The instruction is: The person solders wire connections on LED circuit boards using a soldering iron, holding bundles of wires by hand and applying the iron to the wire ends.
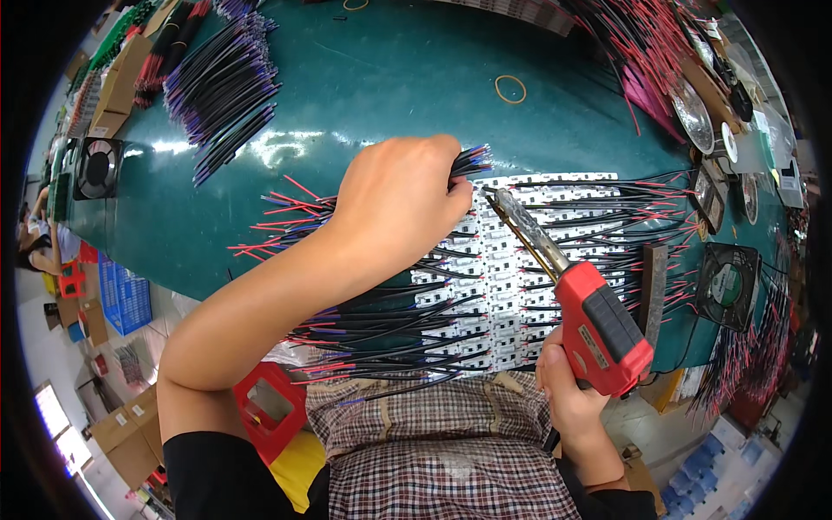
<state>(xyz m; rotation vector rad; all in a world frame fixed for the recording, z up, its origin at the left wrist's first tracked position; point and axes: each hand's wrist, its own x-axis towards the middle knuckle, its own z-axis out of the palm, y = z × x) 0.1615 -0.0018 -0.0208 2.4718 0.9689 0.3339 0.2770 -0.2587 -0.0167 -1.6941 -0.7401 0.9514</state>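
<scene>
My left hand [400, 192] is closed around a bundle of short black wires [471, 162] whose tinned, bluish ends stick out past the fingers. It hovers over the upper left of a panel of white circuit boards [503, 299]. Rows of black wires with red ends [598, 214] run out from both sides of the panel. In my right hand [572, 394] is a red soldering gun [598, 325], gripped by its handle. Its tip points up and left, close to the top of the boards beside my left thumb. Whether it touches a board I cannot tell.
On the green table [347, 95], a pile of black wires [225, 87] lies at the far left. A dark metal bar [653, 286] rests right of the boards, near a black fan [730, 286]. Another fan [95, 168] stands left; red wires [615, 43] lie far right.
</scene>
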